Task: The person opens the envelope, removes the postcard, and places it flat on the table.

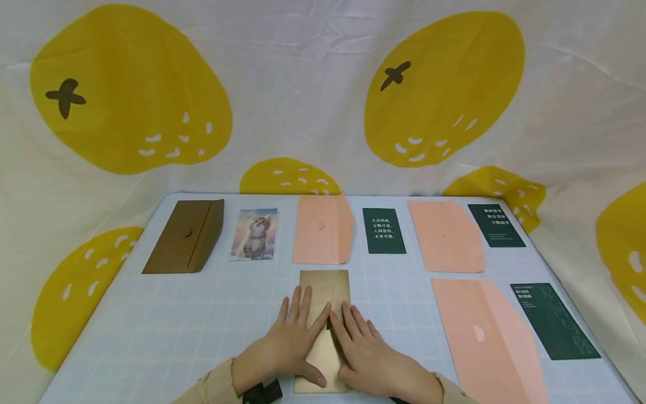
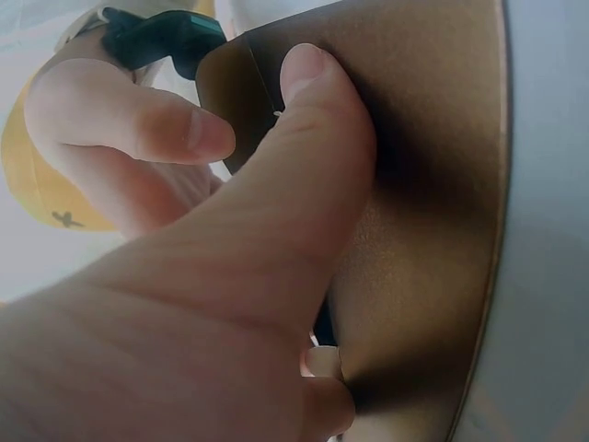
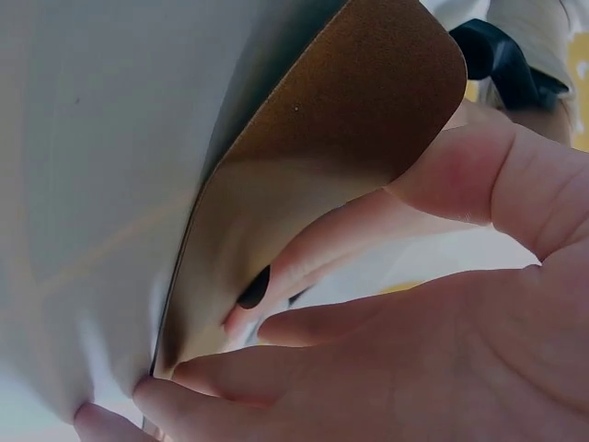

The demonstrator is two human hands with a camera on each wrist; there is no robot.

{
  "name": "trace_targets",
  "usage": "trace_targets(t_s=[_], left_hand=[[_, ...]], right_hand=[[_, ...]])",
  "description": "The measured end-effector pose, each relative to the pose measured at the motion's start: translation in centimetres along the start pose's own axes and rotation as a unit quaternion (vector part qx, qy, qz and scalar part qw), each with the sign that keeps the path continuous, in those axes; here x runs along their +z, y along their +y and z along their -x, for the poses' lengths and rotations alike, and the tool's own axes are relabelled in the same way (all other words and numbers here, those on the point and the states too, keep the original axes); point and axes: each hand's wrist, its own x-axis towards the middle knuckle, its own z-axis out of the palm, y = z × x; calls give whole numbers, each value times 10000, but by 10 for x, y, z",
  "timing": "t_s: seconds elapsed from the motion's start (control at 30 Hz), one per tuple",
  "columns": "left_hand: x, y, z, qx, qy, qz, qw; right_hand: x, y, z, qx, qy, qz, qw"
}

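A tan envelope (image 1: 323,283) lies lengthwise at the front middle of the table, under both hands. My left hand (image 1: 290,345) rests on its left part, with fingers straight and spread and the thumb lower down. On the right side my right hand (image 1: 370,353) presses with extended fingers, its fingertips close to those of the left. Between the fingertips a small dark mark shows on the envelope. In the left wrist view the left thumb (image 2: 336,120) lies on the envelope's brown surface. The envelope's rounded flap (image 3: 377,92) stands raised beside the right thumb in the right wrist view.
Along the back stand a brown envelope (image 1: 184,235), a kitten card (image 1: 254,234), a pink envelope (image 1: 320,230), a green card (image 1: 384,231), another pink envelope (image 1: 446,235) and a green card (image 1: 497,225). At right lie a large pink envelope (image 1: 484,336) and green card (image 1: 555,322).
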Motion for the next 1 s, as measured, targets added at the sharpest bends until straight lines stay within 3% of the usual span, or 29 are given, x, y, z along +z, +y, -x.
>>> trace_targets(t_s=[0.37,0.67,1.0], left_hand=[[-1,-1,0,-27,33,-114,9999],[0,-1,2,31,24,-131,9999],[2,-1,1,34,98,-211,9997]], right_hand=[[-12,0,2,264,122,-188,9994],[-26,6,5,83,517,-105,9986],[-35,23,6,-134,724,755,9944]])
